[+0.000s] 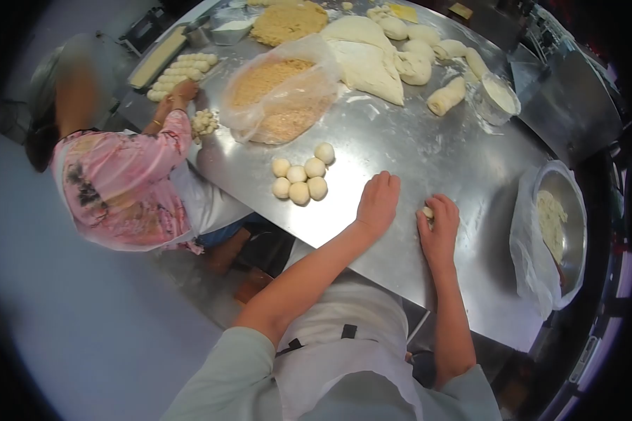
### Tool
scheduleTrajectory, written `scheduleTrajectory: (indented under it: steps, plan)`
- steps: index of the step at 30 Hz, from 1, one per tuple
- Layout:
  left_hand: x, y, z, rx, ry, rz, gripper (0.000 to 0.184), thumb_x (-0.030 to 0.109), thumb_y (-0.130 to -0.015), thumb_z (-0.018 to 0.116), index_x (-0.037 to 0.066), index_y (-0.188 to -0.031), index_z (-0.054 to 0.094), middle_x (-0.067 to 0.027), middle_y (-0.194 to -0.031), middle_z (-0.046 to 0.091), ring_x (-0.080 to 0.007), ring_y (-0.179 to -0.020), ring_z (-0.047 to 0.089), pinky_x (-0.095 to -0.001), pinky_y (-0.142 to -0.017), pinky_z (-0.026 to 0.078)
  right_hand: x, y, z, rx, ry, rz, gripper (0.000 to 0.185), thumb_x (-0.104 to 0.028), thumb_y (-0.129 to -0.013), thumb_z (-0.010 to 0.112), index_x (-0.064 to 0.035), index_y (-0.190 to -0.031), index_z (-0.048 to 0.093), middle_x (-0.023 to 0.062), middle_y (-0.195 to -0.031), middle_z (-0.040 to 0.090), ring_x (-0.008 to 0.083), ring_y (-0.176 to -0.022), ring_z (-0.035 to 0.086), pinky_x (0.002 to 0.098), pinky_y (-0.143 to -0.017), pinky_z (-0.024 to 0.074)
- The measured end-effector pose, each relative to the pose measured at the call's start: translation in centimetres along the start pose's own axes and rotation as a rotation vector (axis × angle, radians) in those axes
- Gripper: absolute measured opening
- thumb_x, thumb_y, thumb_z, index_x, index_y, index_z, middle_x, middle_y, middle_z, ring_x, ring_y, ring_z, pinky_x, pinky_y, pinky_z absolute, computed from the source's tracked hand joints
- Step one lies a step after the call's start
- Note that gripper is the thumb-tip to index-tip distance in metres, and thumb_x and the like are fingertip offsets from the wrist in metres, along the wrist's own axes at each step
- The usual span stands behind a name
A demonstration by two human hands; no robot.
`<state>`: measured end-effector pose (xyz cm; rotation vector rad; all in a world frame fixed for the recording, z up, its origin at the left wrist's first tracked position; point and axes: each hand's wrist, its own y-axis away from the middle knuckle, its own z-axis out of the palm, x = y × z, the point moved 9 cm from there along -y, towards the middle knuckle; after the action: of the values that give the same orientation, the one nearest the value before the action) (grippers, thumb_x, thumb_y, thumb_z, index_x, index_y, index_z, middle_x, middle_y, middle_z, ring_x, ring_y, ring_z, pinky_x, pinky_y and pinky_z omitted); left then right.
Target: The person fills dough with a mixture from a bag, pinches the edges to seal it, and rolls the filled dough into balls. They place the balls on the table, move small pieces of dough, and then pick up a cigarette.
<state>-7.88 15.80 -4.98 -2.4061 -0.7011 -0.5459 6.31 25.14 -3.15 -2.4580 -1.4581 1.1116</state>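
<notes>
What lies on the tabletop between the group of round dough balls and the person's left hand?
Nothing lies between the dough balls and the left hand: the head view shows only bare, shiny metal tabletop there.

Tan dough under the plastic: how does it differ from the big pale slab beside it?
The tan dough lies under clear plastic; the pale slab is mostly uncovered.
The tan dough looks rough and lumpy, the pale slab much smoother.
Both lie on the metal table.

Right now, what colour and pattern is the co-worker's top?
Pink with a darker floral-looking print, on the co-worker's top; the head view shows it.
</notes>
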Motion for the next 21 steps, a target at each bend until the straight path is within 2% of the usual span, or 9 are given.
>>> scheduleTrajectory:
  steps: [4, 7, 9, 11, 13, 16, 19, 21]
  plan:
    - [-2.4, -1.6, -3.4, 0.07, 0.34, -0.181, 0.005, 0.002, -0.095, 0.06, 0.005, -0.099, 0.059, -0.0171, -0.098, 0.058, -0.0392, -0.095, 0.062, -0.0484, -0.082, 0.05, 0.6, 0.0, 0.4, 0.0, 0.018, -0.017, 0.035, -0.009, -0.086, 0.078, -0.0051, -0.117, 0.063, 0.0169, -0.134, 0.058, 0.0371, -0.128, 0.052, 0.0476, -0.111, 0.0377]
    - [-5.4, -6.1, -10.1, 0.349, 0.36, -0.09, 0.003, 0.004, -0.095, 0.063, 0.003, -0.098, 0.062, -0.0188, -0.098, 0.062, -0.0403, -0.092, 0.062, -0.047, -0.082, 0.05, 0.3, -0.1, 0.3, -0.024, 0.02, 0.012, 0.034, -0.008, -0.086, 0.077, -0.0044, -0.116, 0.063, 0.017, -0.134, 0.057, 0.037, -0.129, 0.052, 0.0478, -0.111, 0.0379]
    - [-8.3, -10.1, -15.9, 0.47, 0.305, -0.166, 0.002, 0.003, -0.095, 0.062, 0.003, -0.097, 0.064, -0.0199, -0.097, 0.064, -0.0403, -0.092, 0.061, -0.046, -0.083, 0.05, -0.1, -0.1, 0.2, -0.022, 0.02, 0.002, 0.034, -0.008, -0.086, 0.077, -0.0039, -0.116, 0.063, 0.0172, -0.134, 0.057, 0.0369, -0.128, 0.052, 0.0476, -0.11, 0.0381]
    - [-10.8, -13.6, -21.1, 0.628, 0.074, -0.05, 0.012, 0.008, -0.095, 0.067, -0.001, -0.103, 0.068, -0.0199, -0.096, 0.07, -0.0359, -0.09, 0.068, -0.0418, -0.081, 0.053, -0.4, -0.5, 0.0, -0.021, 0.02, 0.001, 0.033, -0.007, -0.086, 0.077, -0.0037, -0.116, 0.062, 0.0173, -0.133, 0.057, 0.0368, -0.127, 0.052, 0.0473, -0.11, 0.0385]
    - [-17.1, -16.5, -21.1, 0.423, 0.01, -0.187, 0.018, 0.005, -0.094, 0.066, 0.0, -0.11, 0.071, -0.0197, -0.104, 0.072, -0.0349, -0.094, 0.07, -0.04, -0.083, 0.055, -0.4, -0.6, 0.0, -0.03, 0.019, 0.009, 0.033, -0.007, -0.086, 0.077, -0.0037, -0.116, 0.062, 0.0174, -0.133, 0.057, 0.0369, -0.126, 0.052, 0.0469, -0.109, 0.0389]
    - [-21.2, -15.0, -22.1, 0.58, 0.04, -0.258, 0.025, 0.002, -0.094, 0.06, -0.002, -0.117, 0.069, -0.02, -0.107, 0.074, -0.0382, -0.103, 0.071, -0.0452, -0.088, 0.054, -0.3, -0.6, 0.1, -0.013, 0.02, -0.007, 0.033, -0.006, -0.086, 0.076, -0.0035, -0.116, 0.062, 0.0169, -0.132, 0.058, 0.0365, -0.124, 0.053, 0.0466, -0.109, 0.0393]
    - [-18.8, -11.3, -19.4, 0.532, 0.307, -0.307, 0.026, 0.001, -0.095, 0.057, -0.001, -0.118, 0.07, -0.0181, -0.108, 0.075, -0.0336, -0.104, 0.072, -0.0402, -0.092, 0.055, -0.8, -0.9, -0.2, -0.01, 0.02, 0.027, 0.031, -0.004, -0.086, 0.073, -0.0029, -0.115, 0.062, 0.0162, -0.131, 0.059, 0.0369, -0.123, 0.054, 0.0454, -0.107, 0.0416]
    - [-13.2, -7.8, -17.3, 0.326, 0.426, -0.383, 0.025, -0.001, -0.096, 0.056, 0.0, -0.116, 0.071, -0.0165, -0.107, 0.076, -0.0292, -0.101, 0.073, -0.0372, -0.09, 0.055, -0.8, -1.1, -0.2, -0.014, 0.014, 0.026, 0.031, -0.004, -0.085, 0.073, -0.0035, -0.115, 0.063, 0.0154, -0.129, 0.06, 0.0366, -0.121, 0.054, 0.045, -0.105, 0.0421]
